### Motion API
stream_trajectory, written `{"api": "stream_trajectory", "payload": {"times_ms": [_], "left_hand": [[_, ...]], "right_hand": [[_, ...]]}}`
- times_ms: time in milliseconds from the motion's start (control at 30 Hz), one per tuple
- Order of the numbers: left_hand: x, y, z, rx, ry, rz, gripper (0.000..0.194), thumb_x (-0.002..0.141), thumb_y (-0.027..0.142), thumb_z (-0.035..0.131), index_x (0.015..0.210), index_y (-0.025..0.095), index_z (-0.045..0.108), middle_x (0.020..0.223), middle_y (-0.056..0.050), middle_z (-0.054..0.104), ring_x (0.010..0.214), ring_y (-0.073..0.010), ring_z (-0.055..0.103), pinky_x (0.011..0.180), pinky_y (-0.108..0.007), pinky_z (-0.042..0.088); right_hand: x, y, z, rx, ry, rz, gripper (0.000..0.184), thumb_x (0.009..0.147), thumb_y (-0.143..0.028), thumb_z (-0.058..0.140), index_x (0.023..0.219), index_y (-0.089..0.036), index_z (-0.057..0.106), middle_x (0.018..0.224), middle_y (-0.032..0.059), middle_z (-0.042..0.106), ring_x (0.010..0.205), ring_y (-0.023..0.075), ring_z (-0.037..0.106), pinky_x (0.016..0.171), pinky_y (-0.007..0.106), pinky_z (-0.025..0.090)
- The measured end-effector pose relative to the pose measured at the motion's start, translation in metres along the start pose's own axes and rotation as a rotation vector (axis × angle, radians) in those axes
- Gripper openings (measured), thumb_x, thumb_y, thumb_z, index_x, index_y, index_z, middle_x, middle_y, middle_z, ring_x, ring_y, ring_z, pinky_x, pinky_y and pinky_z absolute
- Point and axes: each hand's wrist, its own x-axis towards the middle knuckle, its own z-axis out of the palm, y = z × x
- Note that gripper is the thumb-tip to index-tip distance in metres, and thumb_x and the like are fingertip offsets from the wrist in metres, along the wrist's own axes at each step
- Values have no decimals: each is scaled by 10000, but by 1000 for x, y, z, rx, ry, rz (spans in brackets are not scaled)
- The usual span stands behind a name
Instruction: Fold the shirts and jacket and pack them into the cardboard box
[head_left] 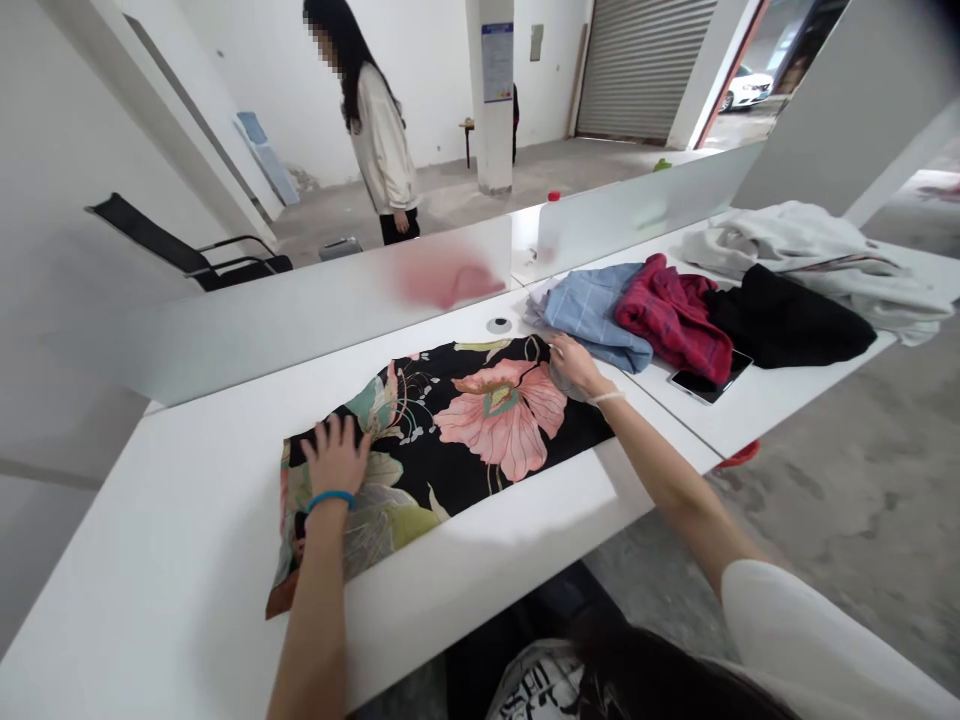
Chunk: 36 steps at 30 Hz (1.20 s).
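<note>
A black piece of fabric with large pink and green flowers (pixel 420 440) lies folded into a long, flat shape on the white table; whether it is a garment I cannot tell. My left hand (pixel 337 458) rests flat on its left end, fingers spread, with a blue band at the wrist. At the fabric's far right corner, my right hand (pixel 576 366) has its fingers closed on the edge. The fingertips there are partly hidden. The near left corner of the fabric hangs slightly askew and shows a brown edge.
Right of the fabric lie a blue checked garment (pixel 592 310), a red plaid garment (pixel 675 310), black cloth (pixel 795 320) and pale clothes (pixel 810 245). A phone (pixel 712 382) sits by the red one. A frosted divider (pixel 330 300) lines the table's back; a person (pixel 379 140) stands beyond.
</note>
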Motion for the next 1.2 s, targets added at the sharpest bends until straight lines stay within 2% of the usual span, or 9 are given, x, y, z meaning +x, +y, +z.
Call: {"api": "stream_trajectory", "payload": {"times_ms": [167, 267, 400, 567, 667, 733, 867, 1000, 1200], "left_hand": [[-64, 109, -18, -139, 2, 478, 566, 938, 460, 268, 1384, 157, 438, 1464, -128, 383, 1376, -329, 278, 1105, -579, 204], [-100, 146, -9, -193, -46, 531, 556, 940, 451, 284, 1394, 163, 423, 1463, -125, 381, 1377, -323, 282, 1096, -578, 242], [-133, 145, 6, -205, -79, 506, 566, 936, 452, 306, 1409, 153, 395, 1478, -120, 351, 1383, -322, 267, 1092, -560, 274], [-167, 130, 2, -222, -39, 548, 547, 944, 427, 303, 1407, 152, 395, 1463, -113, 380, 1380, -317, 275, 1088, -549, 294], [-181, 138, -5, -238, -2, 548, 575, 933, 451, 331, 1409, 134, 391, 1455, -135, 385, 1374, -345, 277, 1073, -577, 297], [-185, 153, -10, -265, 15, 561, 604, 921, 476, 355, 1416, 132, 376, 1455, -149, 381, 1380, -347, 263, 1080, -590, 277], [-175, 198, -19, -331, -18, 721, 566, 916, 466, 382, 1389, 156, 415, 1438, -124, 424, 1377, -299, 291, 1118, -556, 238], [-156, 228, -21, -319, 1, 803, 490, 925, 388, 399, 1333, 127, 475, 1381, -150, 492, 1326, -285, 384, 1123, -555, 216], [-124, 231, -15, -367, -14, 769, 344, 892, 128, 391, 1160, 90, 602, 1182, -160, 643, 1140, -235, 578, 975, -379, 446]], "right_hand": [[-94, -38, -12, -102, -121, -251, 398, 964, -289, 371, 1310, -175, 532, 1387, 119, 485, 1335, 250, 359, 1102, 491, 209], [-145, -57, -5, -288, -225, -374, 514, 953, -425, 397, 1435, -249, 359, 1508, 97, 294, 1404, 302, 202, 1098, 585, 142], [-179, -58, 0, -322, -292, -333, 564, 946, -497, 366, 1446, -237, 334, 1515, 105, 266, 1408, 310, 184, 1095, 588, 169], [-202, -56, -13, -170, -322, -313, 556, 936, -498, 391, 1438, -261, 349, 1508, 90, 295, 1405, 303, 200, 1096, 597, 168], [-224, -64, -26, 27, -270, -214, 530, 909, -469, 462, 1397, -265, 424, 1486, 82, 347, 1403, 305, 210, 1100, 611, 137], [-240, -71, -34, 238, -129, -103, 453, 894, -447, 488, 1308, -268, 538, 1423, 75, 448, 1373, 284, 293, 1113, 567, 175], [-270, -87, -38, 646, 151, 297, 361, 874, -500, 490, 930, -221, 711, 946, 89, 699, 930, 243, 631, 892, 417, 480], [-283, -91, -31, 978, 94, 630, 456, 801, -590, 552, 754, -155, 681, 688, 71, 690, 609, 189, 630, 577, 303, 520], [-273, -76, -35, 1409, -47, 859, 336, 773, -399, 678, 953, -116, 688, 927, 138, 718, 785, 207, 702, 714, 322, 563]]}}
